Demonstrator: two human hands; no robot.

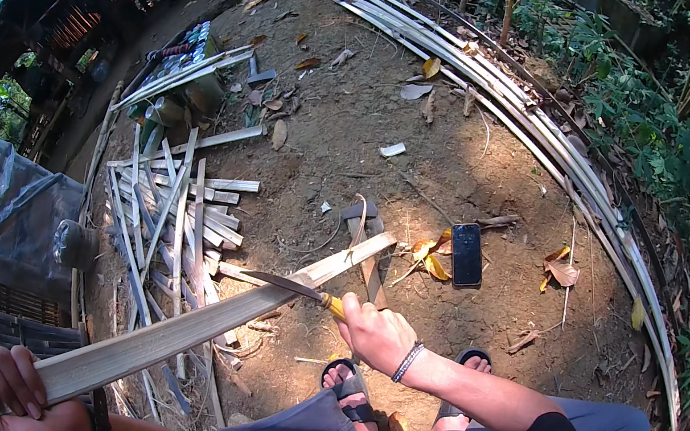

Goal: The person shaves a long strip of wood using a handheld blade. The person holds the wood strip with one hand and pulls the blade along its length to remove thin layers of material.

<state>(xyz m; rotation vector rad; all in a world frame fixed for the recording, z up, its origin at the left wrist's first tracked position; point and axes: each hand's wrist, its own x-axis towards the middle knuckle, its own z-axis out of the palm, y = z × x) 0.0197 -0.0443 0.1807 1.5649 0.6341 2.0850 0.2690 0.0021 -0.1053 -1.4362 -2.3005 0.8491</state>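
A long pale bamboo slat runs slantwise from the lower left up toward the middle. My left hand is closed around its near end. In my right hand, fingers wrapped round the yellow handle, is a knife. Its dark blade points left and lies across the slat, close to the far end. A thin sliver or fibre curls up at that end. Under the slat's tip, on the soil, rests a tool with a dark metal head and a wooden handle.
A heap of split bamboo strips covers the ground to the left. Long bamboo strips curve along the far right beside green plants. A black phone lies among dry leaves. My sandalled feet are close below the knife.
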